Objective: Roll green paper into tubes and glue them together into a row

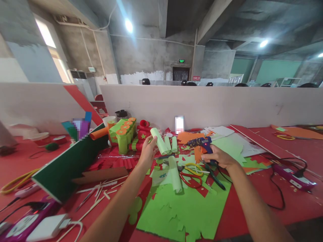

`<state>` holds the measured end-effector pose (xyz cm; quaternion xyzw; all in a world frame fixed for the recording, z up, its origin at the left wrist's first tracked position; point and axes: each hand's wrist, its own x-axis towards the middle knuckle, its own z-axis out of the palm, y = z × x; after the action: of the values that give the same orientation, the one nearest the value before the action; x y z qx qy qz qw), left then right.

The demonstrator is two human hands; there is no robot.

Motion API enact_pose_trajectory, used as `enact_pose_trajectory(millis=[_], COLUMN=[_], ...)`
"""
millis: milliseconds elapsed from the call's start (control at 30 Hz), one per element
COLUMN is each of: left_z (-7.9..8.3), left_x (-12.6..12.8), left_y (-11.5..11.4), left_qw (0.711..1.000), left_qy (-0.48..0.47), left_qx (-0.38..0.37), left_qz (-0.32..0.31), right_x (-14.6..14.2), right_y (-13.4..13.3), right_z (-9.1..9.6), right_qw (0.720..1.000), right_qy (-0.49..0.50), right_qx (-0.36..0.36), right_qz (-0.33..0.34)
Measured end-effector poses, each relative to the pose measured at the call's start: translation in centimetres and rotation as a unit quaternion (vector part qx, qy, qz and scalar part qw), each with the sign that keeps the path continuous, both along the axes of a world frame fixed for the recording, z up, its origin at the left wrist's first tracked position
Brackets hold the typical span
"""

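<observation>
My left hand (147,150) is closed round a light green rolled paper tube (158,140), held up above the red table (252,188). My right hand (216,155) grips the handle of a blue glue gun (200,142), which rests low over the paper scraps. Two more green paper rolls (171,144) stand just behind the held tube. A longer green roll (175,174) lies on a green paper sheet (176,208) between my arms. Scissors with yellow and red handles (192,173) lie beside it.
A dark green board (68,164) lies at the left, with white sticks (101,191) near it. A green and orange paper model (123,132) and red rolls (142,134) stand behind. A power strip (294,174) with cables sits right; chargers (37,225) lie front left. A white partition (214,104) closes the back.
</observation>
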<state>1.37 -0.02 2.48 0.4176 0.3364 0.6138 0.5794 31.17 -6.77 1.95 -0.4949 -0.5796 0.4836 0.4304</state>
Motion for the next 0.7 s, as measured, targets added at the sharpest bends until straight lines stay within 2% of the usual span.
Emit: enact_pose_trajectory(millis=[100,233,300,400,467,500,700], left_z=[0.0,-0.2,-0.4,-0.4,-0.2,-0.1,0.6], left_x=[0.0,0.2,0.3,0.3,0.3,0.3,0.2], left_y=[0.0,0.0,0.0,-0.1,-0.2,-0.3,-1.0], left_qw=[1.0,0.999,0.998,0.997,0.997,0.996,0.986], left_qy=[0.025,0.015,0.008,0.012,0.027,0.039,0.145], left_qx=[-0.011,-0.003,0.009,0.014,-0.002,-0.012,-0.056], left_qz=[0.0,-0.04,-0.066,-0.077,-0.075,-0.075,-0.053], right_x=[-0.1,0.7,1.5,2.6,3.1,3.2,2.7], right_y=[0.8,2.5,3.1,3.4,3.3,3.2,3.2], right_z=[-0.5,-1.5,-1.8,-1.8,-1.8,-1.8,-2.5], right_qw=[0.993,0.976,0.949,0.879,0.841,0.831,0.828], right_qy=[-0.055,-0.152,-0.249,-0.418,-0.49,-0.51,-0.532], right_qx=[-0.014,0.031,0.061,0.053,0.023,0.01,-0.02], right_qz=[-0.101,-0.154,-0.181,-0.225,-0.228,-0.221,-0.176])
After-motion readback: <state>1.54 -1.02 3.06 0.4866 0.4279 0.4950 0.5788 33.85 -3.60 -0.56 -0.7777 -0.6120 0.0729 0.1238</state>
